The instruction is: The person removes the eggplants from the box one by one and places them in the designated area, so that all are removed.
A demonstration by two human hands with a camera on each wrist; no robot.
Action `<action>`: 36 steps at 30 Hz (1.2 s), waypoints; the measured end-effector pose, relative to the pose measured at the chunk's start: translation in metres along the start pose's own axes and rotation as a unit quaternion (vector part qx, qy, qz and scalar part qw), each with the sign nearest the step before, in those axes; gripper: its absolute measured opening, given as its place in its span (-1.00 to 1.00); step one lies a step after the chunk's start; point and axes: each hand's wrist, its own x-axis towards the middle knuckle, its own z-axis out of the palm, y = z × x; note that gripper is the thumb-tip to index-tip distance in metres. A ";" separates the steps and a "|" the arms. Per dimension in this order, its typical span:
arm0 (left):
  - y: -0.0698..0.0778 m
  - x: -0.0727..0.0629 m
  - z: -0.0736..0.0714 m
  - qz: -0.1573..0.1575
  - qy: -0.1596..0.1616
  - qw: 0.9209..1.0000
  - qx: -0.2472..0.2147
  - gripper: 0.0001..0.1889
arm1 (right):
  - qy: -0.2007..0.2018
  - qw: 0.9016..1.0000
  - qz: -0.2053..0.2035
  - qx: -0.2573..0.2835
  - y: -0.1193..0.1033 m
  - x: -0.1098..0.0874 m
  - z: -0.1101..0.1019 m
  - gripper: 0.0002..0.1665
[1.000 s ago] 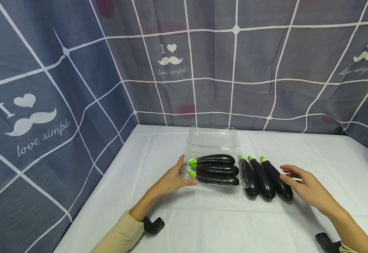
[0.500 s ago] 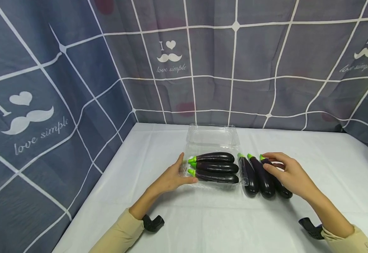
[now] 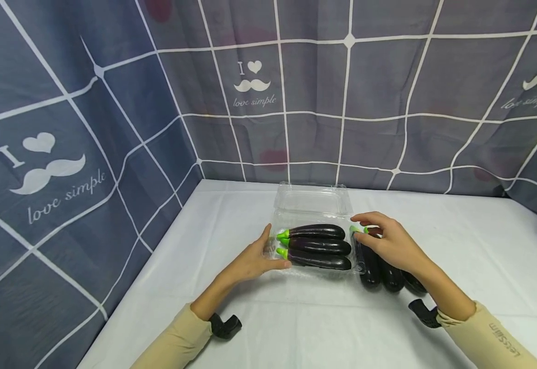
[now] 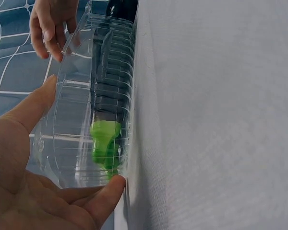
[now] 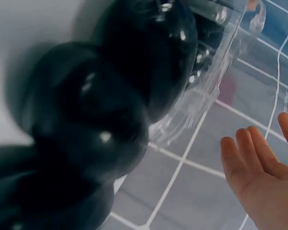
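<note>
A clear plastic clamshell box point(image 3: 312, 218) lies with its lid folded back. Inside are three dark eggplants point(image 3: 321, 246) with green stems, stacked side by side. My left hand point(image 3: 252, 261) rests against the box's left end, its thumb and fingers spread along the wall; the left wrist view shows its thumb point(image 4: 108, 199) at the lower corner. To the right, three loose eggplants point(image 3: 370, 269) lie in a row, the leftmost against the box. Over their stem ends hovers my right hand point(image 3: 388, 241), fingers apart and holding nothing in the right wrist view.
A white cloth covers the table point(image 3: 319, 318). Behind and to the left hangs a grey-blue curtain point(image 3: 305, 102) with white lines and printed lettering. Each wrist carries a black camera mount point(image 3: 226, 326).
My right hand has moved left across the loose eggplants, from beside the rightmost one to the leftmost one's stem. My left hand keeps its place at the box.
</note>
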 end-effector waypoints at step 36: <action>0.003 0.000 -0.001 -0.013 -0.007 1.000 -0.012 0.25 | -0.070 0.997 0.000 -0.026 0.004 0.069 0.074 -0.58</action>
